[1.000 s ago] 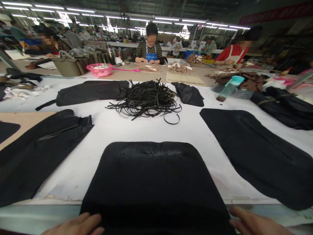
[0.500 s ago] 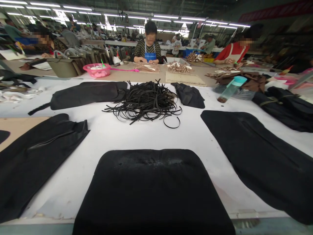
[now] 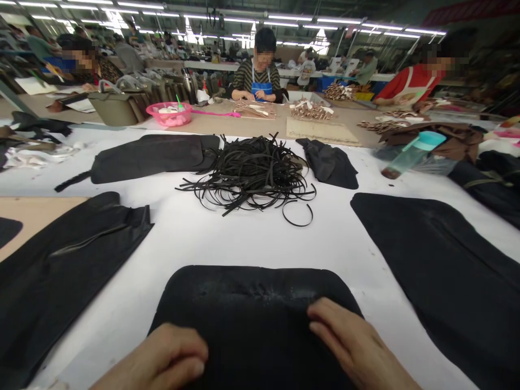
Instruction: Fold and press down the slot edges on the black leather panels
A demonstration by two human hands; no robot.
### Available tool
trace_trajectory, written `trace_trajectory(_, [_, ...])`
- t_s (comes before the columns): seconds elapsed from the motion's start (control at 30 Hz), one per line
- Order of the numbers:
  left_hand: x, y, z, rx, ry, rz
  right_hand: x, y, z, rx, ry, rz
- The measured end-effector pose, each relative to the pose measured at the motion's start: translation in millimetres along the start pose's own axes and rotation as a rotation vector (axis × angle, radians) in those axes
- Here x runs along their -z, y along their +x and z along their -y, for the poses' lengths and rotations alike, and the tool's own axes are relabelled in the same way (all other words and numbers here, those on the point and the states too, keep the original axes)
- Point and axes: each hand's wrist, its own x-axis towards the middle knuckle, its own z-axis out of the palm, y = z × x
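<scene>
A black fabric panel (image 3: 260, 336) with rounded far corners lies in front of me on the white tabletop. Faint whitish marks and creases run along its far part. Over its near left side is my left hand (image 3: 162, 355), fingers bent, thumb a little apart, nothing visible between them. My right hand (image 3: 355, 338) reaches over the right side, its fingertips at the panel's surface near the creased part. Its thumb and fingers are slightly apart and hold nothing I can see. Beyond the panel sits a tangled pile of thin black strips (image 3: 255, 173).
More black pieces lie to the left (image 3: 77, 254) and right (image 3: 450, 260). Farther off are a folded dark piece (image 3: 154, 157), a crumpled black piece (image 3: 331, 162), a teal-lidded bottle (image 3: 414, 154) and a pink basket (image 3: 169, 115). Co-workers sit across the table.
Both my hands have come into view from below, over the black panel. The view has shifted, so the table things appear slightly farther right.
</scene>
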Motion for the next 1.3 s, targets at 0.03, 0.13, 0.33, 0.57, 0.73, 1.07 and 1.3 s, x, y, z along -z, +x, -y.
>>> trace_trajectory(0.03, [8.4, 15.2, -12.7, -0.051, 0.023, -0.025, -0.1, 20.5, 4.1, 0.033, -0.018, 0.015])
trace_trajectory(0.13, [21.0, 64.3, -38.1, -0.248, 0.162, -0.213, -7.2, 71.1, 12.3, 0.078, -0.157, 0.021])
trace_trajectory(0.33, [9.4, 108.2, -42.7, -0.345, 0.233, -0.193, -16.8, 106.4, 14.0, -0.015, -0.088, 0.202])
trace_trajectory(0.57, [15.9, 112.6, -45.4, -0.299, 0.158, -0.167, -6.8, 104.6, 12.3, 0.026, 0.179, 0.231])
trace_trajectory(0.73, [22.0, 115.2, -48.3, -0.219, 0.038, -0.119, -15.6, 105.3, 12.6, 0.067, 0.163, 0.006])
trace_trajectory(1.07, [28.5, 133.1, -41.1, -0.08, -0.194, -0.117, -16.8, 124.0, -4.6, -0.064, 0.164, 0.081])
trace_trajectory(1.3, [29.0, 134.4, -31.1, -0.013, -0.302, -0.071, 11.7, 95.0, -41.1, -0.08, 0.424, 0.298])
